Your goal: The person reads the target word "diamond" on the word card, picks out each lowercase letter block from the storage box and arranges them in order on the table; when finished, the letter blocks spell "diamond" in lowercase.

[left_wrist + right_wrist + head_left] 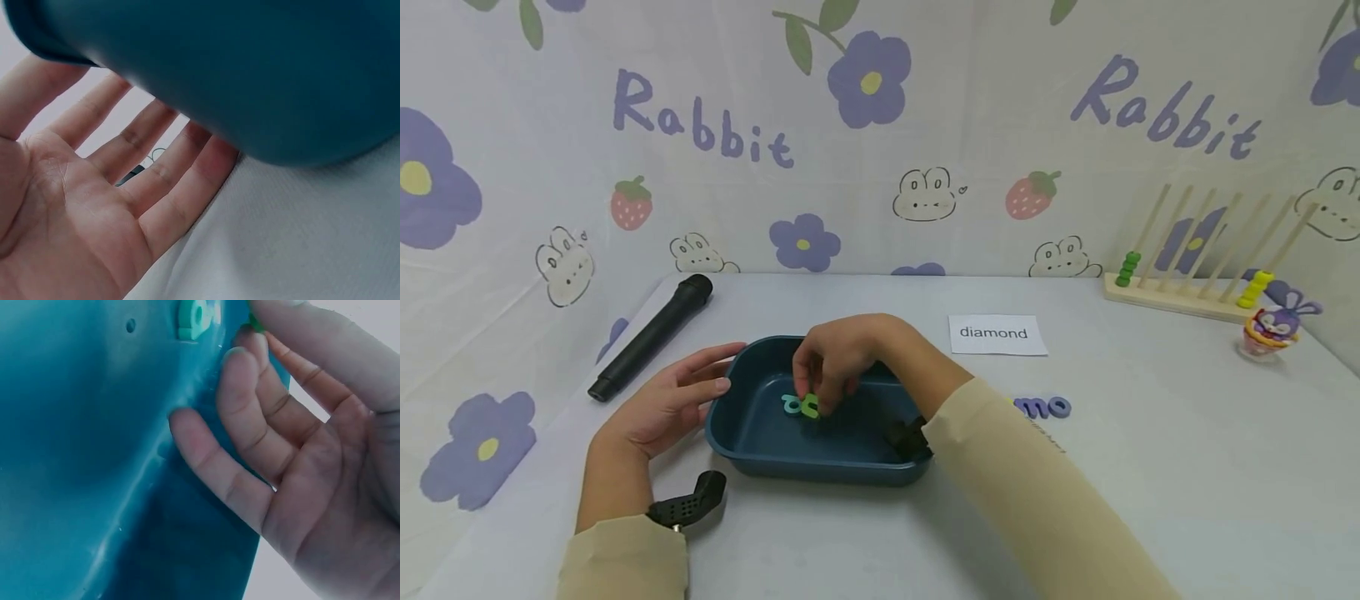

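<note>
A dark blue plastic basin [820, 473] sits on the table. Inside it my right hand [842, 358] pinches a small green letter [810, 406] between thumb and fingertips; in the right wrist view only a sliver of that green letter [255, 324] shows past the thumb. Right beside it on the basin floor lies a teal letter [790, 404]. My left hand [670, 404] rests against the basin's left side, fingers extended and thumb at the rim. From the left wrist view, the fingertips of this hand [94, 187] meet the outer wall.
Purple letters [1047, 407] spelling "mo" lie right of the basin, with a bit of yellow partly behind my sleeve. A card reading "diamond" [997, 335] lies farther back. At the left is a black microphone-like tube [651, 337]; back right stand a bead counter [1187, 302] and a rabbit figurine [1270, 327].
</note>
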Motion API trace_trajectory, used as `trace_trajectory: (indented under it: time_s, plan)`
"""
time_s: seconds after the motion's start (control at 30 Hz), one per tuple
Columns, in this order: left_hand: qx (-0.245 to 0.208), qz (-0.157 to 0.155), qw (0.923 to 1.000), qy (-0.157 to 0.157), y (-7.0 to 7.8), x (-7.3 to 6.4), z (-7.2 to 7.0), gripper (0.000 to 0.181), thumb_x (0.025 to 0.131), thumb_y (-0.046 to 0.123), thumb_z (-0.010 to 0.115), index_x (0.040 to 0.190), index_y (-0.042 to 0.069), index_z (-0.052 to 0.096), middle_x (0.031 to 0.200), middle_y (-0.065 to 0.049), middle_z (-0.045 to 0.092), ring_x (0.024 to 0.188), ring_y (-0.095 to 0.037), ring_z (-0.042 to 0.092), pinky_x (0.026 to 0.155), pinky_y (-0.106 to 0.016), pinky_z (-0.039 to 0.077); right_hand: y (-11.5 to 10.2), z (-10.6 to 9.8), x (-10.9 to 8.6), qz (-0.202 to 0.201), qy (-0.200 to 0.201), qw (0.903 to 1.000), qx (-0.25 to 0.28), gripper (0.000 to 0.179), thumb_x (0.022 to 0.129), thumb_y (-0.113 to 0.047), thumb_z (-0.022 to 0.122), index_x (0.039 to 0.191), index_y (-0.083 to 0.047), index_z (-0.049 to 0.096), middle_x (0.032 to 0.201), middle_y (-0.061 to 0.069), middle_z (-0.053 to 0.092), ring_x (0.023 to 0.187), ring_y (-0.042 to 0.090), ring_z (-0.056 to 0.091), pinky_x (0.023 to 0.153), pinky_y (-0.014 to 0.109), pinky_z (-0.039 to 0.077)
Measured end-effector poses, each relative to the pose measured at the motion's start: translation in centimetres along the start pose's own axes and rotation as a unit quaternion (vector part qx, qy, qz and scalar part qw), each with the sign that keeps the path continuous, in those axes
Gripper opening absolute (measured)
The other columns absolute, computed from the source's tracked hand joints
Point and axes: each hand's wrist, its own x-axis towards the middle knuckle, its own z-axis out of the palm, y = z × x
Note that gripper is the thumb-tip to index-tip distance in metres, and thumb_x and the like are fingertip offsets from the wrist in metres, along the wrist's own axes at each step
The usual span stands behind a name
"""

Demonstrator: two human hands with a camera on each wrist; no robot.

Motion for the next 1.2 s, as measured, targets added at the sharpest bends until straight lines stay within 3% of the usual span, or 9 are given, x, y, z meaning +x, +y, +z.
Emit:
trace_trajectory:
  time_s: [0.37,0.7,0.93,1.2]
  plan:
    - [0.001,0.000,1.0000,0.001,-0.2,-0.1,-0.1,0.056,0.105,0.019,0.060,0.158,0.020,0.042,0.166,-0.017,0.031,0.127,-0.011,0.059,0.098,-0.031,0.056,0.1,-0.4,-1.4,-0.027,-0.003,0.9981,0.055,0.017,0.089,-0.007,0.077,0.104,-0.012,0.071,0.089,0.003,0.068,0.081,0.015,0.061,0.081,0.036,0.057]
    - [-0.004,0.002,1.0000,0.001,-0.2,0.0,-0.1,0.055,0.104,0.017,0.060,0.157,0.019,0.043,0.163,-0.015,0.036,0.125,-0.011,0.062,0.097,-0.031,0.057,0.1,-0.5,-2.7,-0.032,0.005,0.9972,0.067,0.015,0.090,-0.012,0.076,0.103,-0.011,0.069,0.085,0.002,0.066,0.078,0.017,0.060,0.079,0.033,0.057]
    - [0.004,0.002,1.0000,0.004,-0.3,-0.1,-0.1,0.055,0.104,0.018,0.060,0.157,0.020,0.043,0.163,-0.016,0.035,0.125,-0.012,0.062,0.097,-0.031,0.057,-0.1,-0.4,-3.5,-0.039,0.002,0.9944,0.098,0.016,0.089,-0.008,0.074,0.103,-0.008,0.066,0.087,0.006,0.073,0.081,0.022,0.073,0.086,0.038,0.061]
    - [0.006,0.005,1.0000,0.005,-0.2,0.0,0.0,0.056,0.104,0.019,0.061,0.157,0.019,0.043,0.163,-0.018,0.034,0.124,-0.012,0.062,0.097,-0.031,0.057,0.1,-0.3,-4.4,-0.066,0.041,0.9953,0.059,0.017,0.089,-0.011,0.072,0.105,-0.010,0.066,0.084,0.003,0.069,0.078,0.018,0.068,0.082,0.035,0.061]
